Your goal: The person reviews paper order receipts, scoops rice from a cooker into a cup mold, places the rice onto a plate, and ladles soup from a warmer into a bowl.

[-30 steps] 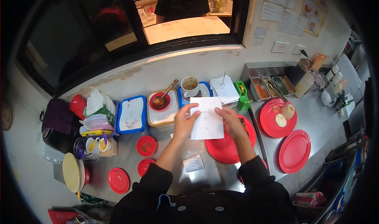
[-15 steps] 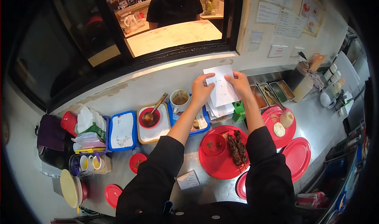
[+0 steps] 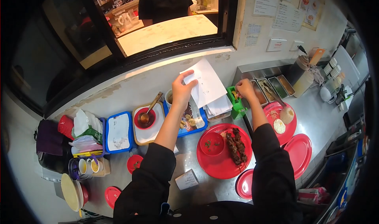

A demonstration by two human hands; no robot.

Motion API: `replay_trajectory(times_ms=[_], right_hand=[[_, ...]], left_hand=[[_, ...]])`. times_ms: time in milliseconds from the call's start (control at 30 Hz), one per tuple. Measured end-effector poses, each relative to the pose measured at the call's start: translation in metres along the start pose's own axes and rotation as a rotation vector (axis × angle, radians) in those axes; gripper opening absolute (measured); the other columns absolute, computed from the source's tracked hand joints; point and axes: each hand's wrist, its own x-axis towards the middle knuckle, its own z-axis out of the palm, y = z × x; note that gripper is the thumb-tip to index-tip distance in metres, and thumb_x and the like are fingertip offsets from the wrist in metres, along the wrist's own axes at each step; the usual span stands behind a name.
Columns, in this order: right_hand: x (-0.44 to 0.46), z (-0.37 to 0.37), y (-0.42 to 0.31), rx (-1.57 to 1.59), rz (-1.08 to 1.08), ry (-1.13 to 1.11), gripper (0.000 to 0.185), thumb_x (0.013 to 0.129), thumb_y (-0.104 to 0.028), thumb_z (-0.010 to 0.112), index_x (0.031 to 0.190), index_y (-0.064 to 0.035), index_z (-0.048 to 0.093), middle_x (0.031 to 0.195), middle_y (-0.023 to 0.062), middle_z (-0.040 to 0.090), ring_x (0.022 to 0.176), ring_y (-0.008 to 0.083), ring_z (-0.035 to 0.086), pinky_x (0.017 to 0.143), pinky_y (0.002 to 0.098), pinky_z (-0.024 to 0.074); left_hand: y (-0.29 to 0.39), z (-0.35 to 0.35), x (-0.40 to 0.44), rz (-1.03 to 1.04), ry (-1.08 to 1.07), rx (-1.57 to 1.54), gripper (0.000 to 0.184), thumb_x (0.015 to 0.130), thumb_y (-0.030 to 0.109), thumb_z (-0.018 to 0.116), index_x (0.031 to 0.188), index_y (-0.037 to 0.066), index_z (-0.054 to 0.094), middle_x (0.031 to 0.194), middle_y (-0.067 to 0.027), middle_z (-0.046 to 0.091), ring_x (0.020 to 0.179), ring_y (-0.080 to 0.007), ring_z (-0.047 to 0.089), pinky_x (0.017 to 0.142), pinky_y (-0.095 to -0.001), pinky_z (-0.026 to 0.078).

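A white paper slip [image 3: 207,84] with handwriting is pinched by its upper left edge in my left hand [image 3: 182,90], raised before the wall above a stack of papers [image 3: 219,107]. My right hand [image 3: 245,90] is closed at the top of a green tape dispenser [image 3: 238,108]; whatever its fingertips hold is too small to name. Below both arms lies a red plate [image 3: 205,165] with a red bowl [image 3: 212,144] and meat skewers [image 3: 236,147].
Behind the window a person in black [image 3: 165,5] stands at a counter. Sauce trays [image 3: 281,88], a plate with rice and egg [image 3: 290,129] and an oval red plate [image 3: 298,155] are at right. At left are a blue-rimmed tray [image 3: 119,132] and a ladle [image 3: 150,109].
My right hand has let go of the slip and moved down right to the tape dispenser. My left hand, still gripping the slip, has shifted left.
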Motion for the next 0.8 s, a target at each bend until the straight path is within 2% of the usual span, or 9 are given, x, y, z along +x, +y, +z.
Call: replay_trajectory(times_ms=[33, 100, 133, 200, 433, 533, 600, 700, 800], right_hand=[[-0.007, 0.003, -0.005, 0.002, -0.004, -0.002, 0.014, 0.082, -0.012, 0.056, 0.083, 0.0005, 0.061, 0.069, 0.0093, 0.063, 0.057, 0.0103, 0.058, 0.049, 0.0224, 0.0457], [-0.019, 0.007, -0.022, 0.569, -0.124, -0.034, 0.019, 0.082, -0.016, 0.061, 0.089, 0.0024, 0.061, 0.078, 0.0101, 0.064, 0.065, 0.0112, 0.062, 0.055, 0.0226, 0.0485], [-0.025, 0.005, -0.038, 0.571, -0.126, -0.037, 0.019, 0.082, -0.016, 0.061, 0.089, 0.0024, 0.061, 0.078, 0.0101, 0.064, 0.065, 0.0112, 0.062, 0.055, 0.0226, 0.0485], [-0.037, -0.003, -0.072, 1.006, -0.245, -0.230, 0.028, 0.080, -0.019, 0.065, 0.096, 0.0039, 0.061, 0.083, 0.0099, 0.064, 0.067, 0.0131, 0.062, 0.057, 0.0254, 0.0499], [-0.027, -0.015, -0.099, 0.825, -0.312, -0.244, 0.030, 0.078, -0.016, 0.067, 0.097, 0.0059, 0.060, 0.083, 0.0106, 0.064, 0.066, 0.0144, 0.062, 0.057, 0.0253, 0.0500], [-0.019, -0.006, -0.087, 0.827, -0.334, -0.231, 0.028, 0.077, -0.015, 0.067, 0.094, 0.0065, 0.061, 0.081, 0.0109, 0.064, 0.065, 0.0144, 0.061, 0.056, 0.0253, 0.0488], [-0.007, 0.014, -0.068, 0.610, -0.339, -0.196, 0.023, 0.076, -0.013, 0.066, 0.088, 0.0066, 0.062, 0.076, 0.0104, 0.064, 0.063, 0.0142, 0.060, 0.054, 0.0263, 0.0471], [0.019, 0.044, -0.048, 0.715, -0.217, -0.241, 0.021, 0.079, -0.011, 0.063, 0.091, 0.0060, 0.062, 0.078, 0.0095, 0.064, 0.063, 0.0142, 0.060, 0.057, 0.0274, 0.0476], [0.002, 0.031, -0.057, 0.671, -0.260, -0.242, 0.022, 0.080, -0.011, 0.062, 0.093, 0.0064, 0.061, 0.079, 0.0101, 0.064, 0.064, 0.0142, 0.060, 0.057, 0.0273, 0.0481]], left_hand=[[-0.003, 0.000, -0.002, -0.002, 0.011, 0.007, 0.038, 0.076, -0.002, 0.062, 0.114, 0.000, 0.055, 0.103, -0.0121, 0.058, 0.090, -0.0175, 0.059, 0.074, -0.0262, 0.049], [-0.006, 0.003, -0.002, -0.011, 0.001, 0.024, 0.037, 0.077, -0.001, 0.061, 0.114, 0.000, 0.055, 0.104, -0.0119, 0.058, 0.090, -0.0171, 0.059, 0.075, -0.0261, 0.049], [-0.007, 0.006, -0.002, -0.025, -0.012, 0.037, 0.036, 0.078, 0.000, 0.061, 0.114, 0.000, 0.055, 0.105, -0.0116, 0.058, 0.091, -0.0168, 0.058, 0.076, -0.0259, 0.048], [-0.005, 0.019, 0.005, -0.003, -0.027, 0.029, 0.035, 0.078, 0.001, 0.060, 0.113, 0.002, 0.057, 0.108, -0.0113, 0.058, 0.091, -0.0152, 0.058, 0.078, -0.0251, 0.047], [0.005, 0.041, 0.024, 0.151, -0.138, 0.243, 0.035, 0.078, 0.000, 0.059, 0.113, 0.003, 0.058, 0.105, -0.0084, 0.059, 0.083, -0.0126, 0.059, 0.067, -0.0221, 0.047], [-0.019, 0.038, 0.026, 0.229, -0.069, 0.321, 0.036, 0.076, -0.001, 0.059, 0.112, 0.004, 0.059, 0.098, -0.0078, 0.060, 0.081, -0.0124, 0.058, 0.067, -0.0232, 0.046], [-0.044, 0.034, 0.020, 0.346, 0.041, 0.519, 0.037, 0.075, -0.001, 0.060, 0.111, 0.007, 0.060, 0.089, -0.0068, 0.058, 0.075, -0.0118, 0.055, 0.066, -0.0255, 0.045], [-0.067, 0.040, 0.009, 0.251, 0.155, 0.656, 0.039, 0.074, -0.001, 0.060, 0.111, 0.008, 0.060, 0.086, -0.0066, 0.056, 0.067, -0.0116, 0.050, 0.063, -0.0272, 0.043], [-0.063, 0.043, 0.010, 0.308, 0.176, 0.510, 0.038, 0.074, 0.002, 0.062, 0.111, 0.007, 0.061, 0.082, -0.0037, 0.054, 0.062, -0.0097, 0.045, 0.058, -0.0251, 0.040]])
